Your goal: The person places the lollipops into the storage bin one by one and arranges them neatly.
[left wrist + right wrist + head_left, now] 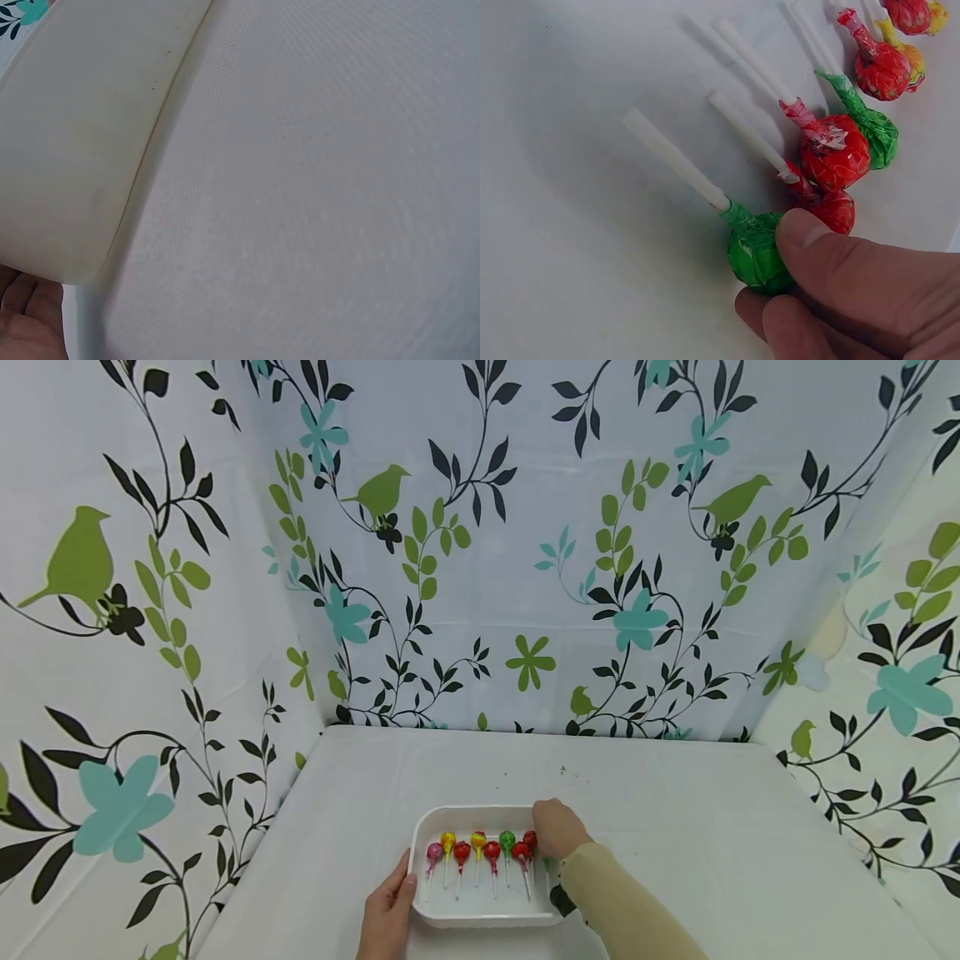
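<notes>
A white tray lies on the table with wrapped lollipops in a row, their sticks toward the near side. At the tray's right end my right hand pinches a green lollipop by its wrapped ball between thumb and fingers, stick pointing up and left in the right wrist view. Beside it lie red lollipops and another green lollipop. My left hand holds the tray's left side; in the left wrist view its fingers meet the tray's outer wall, partly hidden by it.
Farther left in the row are a pink lollipop and yellow lollipops. A white-covered table surrounds the tray. Patterned curtains with leaves and birds stand behind and at both sides.
</notes>
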Available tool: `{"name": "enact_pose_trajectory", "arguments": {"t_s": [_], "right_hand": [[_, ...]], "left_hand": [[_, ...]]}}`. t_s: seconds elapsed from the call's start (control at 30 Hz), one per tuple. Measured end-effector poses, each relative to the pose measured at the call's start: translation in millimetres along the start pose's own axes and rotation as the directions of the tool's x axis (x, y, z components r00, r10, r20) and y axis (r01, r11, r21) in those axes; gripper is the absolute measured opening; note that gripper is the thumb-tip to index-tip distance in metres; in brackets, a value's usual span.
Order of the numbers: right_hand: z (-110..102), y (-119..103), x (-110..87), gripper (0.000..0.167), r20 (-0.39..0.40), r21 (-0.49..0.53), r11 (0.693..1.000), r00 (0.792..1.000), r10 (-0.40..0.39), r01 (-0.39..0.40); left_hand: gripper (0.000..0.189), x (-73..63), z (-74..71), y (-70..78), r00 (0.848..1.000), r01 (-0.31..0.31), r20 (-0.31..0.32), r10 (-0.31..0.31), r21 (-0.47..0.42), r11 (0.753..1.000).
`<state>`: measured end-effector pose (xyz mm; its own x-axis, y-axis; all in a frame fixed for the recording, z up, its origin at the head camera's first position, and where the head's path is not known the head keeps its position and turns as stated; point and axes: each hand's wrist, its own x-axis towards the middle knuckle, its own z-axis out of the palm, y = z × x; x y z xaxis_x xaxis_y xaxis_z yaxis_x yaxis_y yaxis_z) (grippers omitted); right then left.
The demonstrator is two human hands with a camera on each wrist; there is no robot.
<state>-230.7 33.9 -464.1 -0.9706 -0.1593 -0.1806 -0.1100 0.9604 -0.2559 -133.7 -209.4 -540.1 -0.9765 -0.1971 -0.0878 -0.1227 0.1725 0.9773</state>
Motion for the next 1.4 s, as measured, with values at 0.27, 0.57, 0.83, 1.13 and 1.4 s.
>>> {"name": "enact_pose_trajectory", "arguments": {"t_s": [0.27, 0.57, 0.83, 1.13, 1.4], "right_hand": [[-1, 0, -4.4, 0.017, -0.007, -0.010, 1.000, 1.000, -0.004, 0.004], [-2, 0, -4.8, 0.021, -0.004, 0.011, 1.000, 1.000, 0.000, 0.000], [-1, 3, -1.1, 0.030, 0.013, 0.041, 0.999, 1.000, 0.017, -0.017], [-3, 1, -0.9, 0.029, 0.035, 0.094, 0.994, 0.998, 0.049, -0.052], [-11, 15, -12.0, 0.014, -0.063, 0.254, 0.967, 0.998, 0.006, 0.011]], "left_hand": [[0.047, -0.6, 1.8, -0.5, 1.000, 0.012, -0.002, -0.012, 0.000, 1.000], [0.047, 0.4, 2.5, 1.0, 1.000, 0.016, 0.004, -0.016, 0.000, 1.000], [0.047, 3.0, 2.1, -0.4, 1.000, 0.021, -0.002, -0.021, 0.009, 1.000], [0.046, 3.7, 1.9, -2.7, 1.000, 0.026, -0.016, -0.026, 0.025, 0.999], [0.047, 0.1, -0.7, -9.5, 1.000, 0.014, -0.006, -0.014, 0.041, 0.999]]}}
